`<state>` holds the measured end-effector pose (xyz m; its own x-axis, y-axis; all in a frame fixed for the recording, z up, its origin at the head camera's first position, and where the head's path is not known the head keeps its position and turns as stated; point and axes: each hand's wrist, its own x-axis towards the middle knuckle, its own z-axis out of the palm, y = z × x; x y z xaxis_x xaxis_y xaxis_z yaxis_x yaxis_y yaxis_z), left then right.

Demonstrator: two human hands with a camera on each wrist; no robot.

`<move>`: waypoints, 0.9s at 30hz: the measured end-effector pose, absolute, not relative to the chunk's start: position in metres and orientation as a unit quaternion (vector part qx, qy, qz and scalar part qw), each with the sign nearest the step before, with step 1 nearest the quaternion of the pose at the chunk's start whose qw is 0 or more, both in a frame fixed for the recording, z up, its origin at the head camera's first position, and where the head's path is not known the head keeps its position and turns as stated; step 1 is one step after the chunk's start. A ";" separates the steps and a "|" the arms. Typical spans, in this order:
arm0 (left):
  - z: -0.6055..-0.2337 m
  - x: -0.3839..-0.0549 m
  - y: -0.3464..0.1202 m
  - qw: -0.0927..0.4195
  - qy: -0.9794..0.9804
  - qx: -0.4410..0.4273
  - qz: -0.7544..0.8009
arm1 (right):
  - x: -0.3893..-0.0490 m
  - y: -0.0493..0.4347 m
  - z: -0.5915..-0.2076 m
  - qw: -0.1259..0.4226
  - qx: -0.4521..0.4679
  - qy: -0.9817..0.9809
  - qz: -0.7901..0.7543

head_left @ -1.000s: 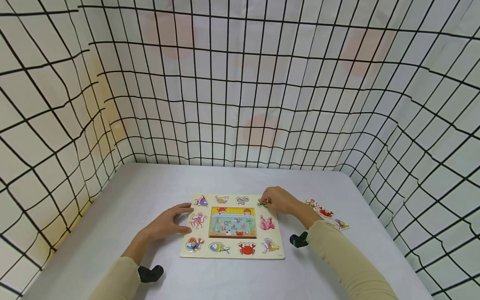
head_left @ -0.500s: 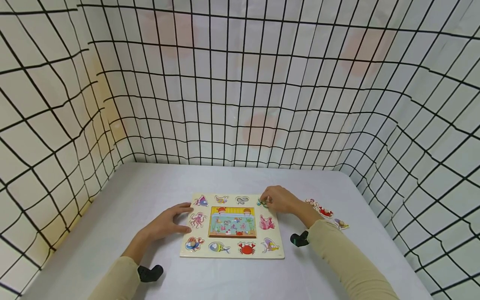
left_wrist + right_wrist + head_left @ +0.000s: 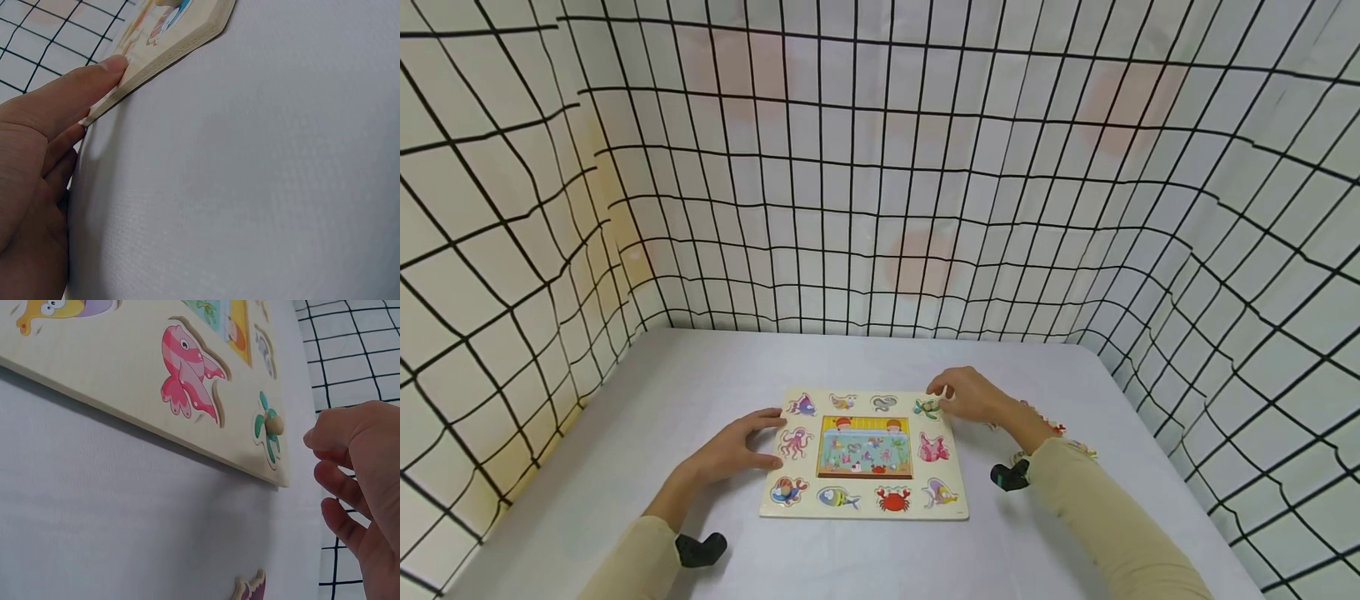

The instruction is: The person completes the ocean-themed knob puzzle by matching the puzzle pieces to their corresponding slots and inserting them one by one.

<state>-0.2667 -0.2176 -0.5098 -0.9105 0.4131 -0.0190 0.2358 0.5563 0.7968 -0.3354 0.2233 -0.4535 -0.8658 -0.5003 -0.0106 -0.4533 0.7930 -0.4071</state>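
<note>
On the white table lies a wooden peg puzzle board (image 3: 865, 510) with sea-animal pictures around its border. My left hand (image 3: 735, 446) rests on the board's left edge, thumb and fingers spread; in the left wrist view the thumb (image 3: 94, 84) touches the rim. A green turtle piece (image 3: 927, 407) with a round wooden knob (image 3: 274, 425) sits in the top right corner. Just right of it hovers my right hand (image 3: 973, 395), fingers loosely bent and apart from the knob, holding nothing. A second knobbed piece (image 3: 787, 490) sits at the board's lower left.
Loose puzzle pieces (image 3: 1082, 448) lie right of the board, partly hidden by the right forearm. A purple piece (image 3: 252, 589) shows low in the right wrist view. Black wire mesh (image 3: 880, 208) before white cloth surrounds the table's back and sides.
My right hand has let go of the turtle piece and moved slightly up and right. The turtle stays in the corner. My left hand keeps its place on the board.
</note>
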 end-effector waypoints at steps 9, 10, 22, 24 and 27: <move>-0.510 -0.266 -0.217 0.095 0.882 0.183 0.424 | -0.335 0.242 -0.451 0.026 -0.276 0.939 -0.204; -0.510 -0.266 -0.217 0.095 0.882 0.182 0.424 | -0.335 0.244 -0.452 0.024 -0.278 0.939 -0.200; -0.511 -0.265 -0.216 0.094 0.878 0.185 0.431 | -0.326 0.272 -0.451 -0.008 -0.290 0.936 -0.201; -0.511 -0.265 -0.216 0.094 0.879 0.185 0.430 | -0.325 0.277 -0.452 -0.011 -0.286 0.936 -0.204; -0.511 -0.265 -0.216 0.094 0.879 0.187 0.428 | -0.323 0.285 -0.452 -0.013 -0.279 0.937 -0.209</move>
